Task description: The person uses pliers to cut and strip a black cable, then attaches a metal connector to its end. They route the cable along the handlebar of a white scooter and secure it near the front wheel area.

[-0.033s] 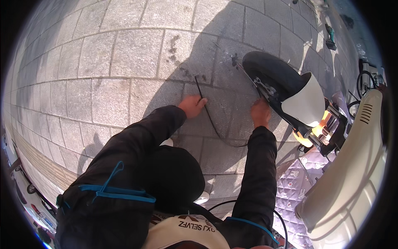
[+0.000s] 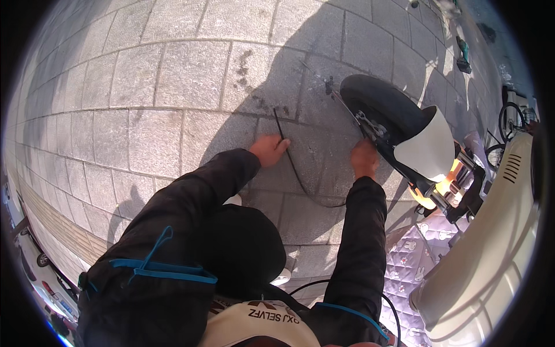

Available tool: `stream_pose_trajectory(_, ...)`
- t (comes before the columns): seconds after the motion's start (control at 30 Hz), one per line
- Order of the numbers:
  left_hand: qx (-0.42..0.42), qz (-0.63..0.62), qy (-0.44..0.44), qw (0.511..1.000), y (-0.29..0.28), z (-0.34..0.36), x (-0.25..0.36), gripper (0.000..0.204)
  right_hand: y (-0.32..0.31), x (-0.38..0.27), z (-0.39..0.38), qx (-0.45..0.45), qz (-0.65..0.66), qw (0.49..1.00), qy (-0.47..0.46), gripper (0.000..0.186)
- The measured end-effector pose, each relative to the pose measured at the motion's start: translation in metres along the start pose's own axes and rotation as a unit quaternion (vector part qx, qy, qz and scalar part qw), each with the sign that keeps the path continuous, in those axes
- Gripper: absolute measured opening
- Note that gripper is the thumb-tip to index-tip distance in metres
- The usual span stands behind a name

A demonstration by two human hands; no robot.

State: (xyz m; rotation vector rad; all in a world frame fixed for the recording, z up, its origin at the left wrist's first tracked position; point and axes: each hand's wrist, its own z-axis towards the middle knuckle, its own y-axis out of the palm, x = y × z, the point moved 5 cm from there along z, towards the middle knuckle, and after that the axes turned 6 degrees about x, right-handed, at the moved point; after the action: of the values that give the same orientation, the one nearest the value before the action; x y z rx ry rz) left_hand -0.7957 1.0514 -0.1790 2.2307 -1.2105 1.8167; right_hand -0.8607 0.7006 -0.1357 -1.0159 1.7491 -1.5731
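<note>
A thin black cable (image 2: 296, 175) is pinched between the thumb and fingers of my left hand (image 2: 269, 150), with its free end pointing up past them. From there it curves down and right across the paving until my right forearm hides it. My right hand (image 2: 364, 158) is closed beside the lower side of the scooter's front wheel (image 2: 383, 97), close to the metal hub parts (image 2: 373, 124). Its fingertips are hidden, so what they grip cannot be seen. A pale mudguard (image 2: 424, 148) covers part of the black tyre.
The scooter's cream body panel (image 2: 483, 243) fills the right side, with a quilted lilac cover (image 2: 407, 260) beside it. A green and black power tool (image 2: 462, 55) lies on the paving at upper right. My bent knee (image 2: 245, 243) is between my arms. Parked cars (image 2: 43, 272) stand at lower left.
</note>
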Motion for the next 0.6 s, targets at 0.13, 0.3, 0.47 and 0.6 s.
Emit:
stream_pose_trajectory(0.13, 0.008, 0.006, 0.032, 0.999, -0.001, -0.002, -0.003, 0.049, 0.014, 0.000, 0.015, 0.098, -0.107, 0.986, -0.085, 0.028)
stream_pose_trajectory(0.3, 0.003, 0.022, 0.004, 1.000, -0.002, -0.002, -0.004, 0.046, -0.001, -0.009, 0.020, 0.053, -0.041, 0.995, -0.072, 0.025)
stream_pose_trajectory(0.47, -0.006, -0.014, -0.012, 1.000, 0.000, -0.001, 0.002, 0.046, -0.001, 0.002, 0.013, 0.067, -0.021, 0.990, -0.125, 0.028)
stream_pose_trajectory(0.6, 0.013, -0.044, -0.007, 0.999, -0.001, -0.003, 0.000, 0.043, -0.017, -0.026, -0.039, -0.010, 0.089, 0.992, -0.094, 0.029)
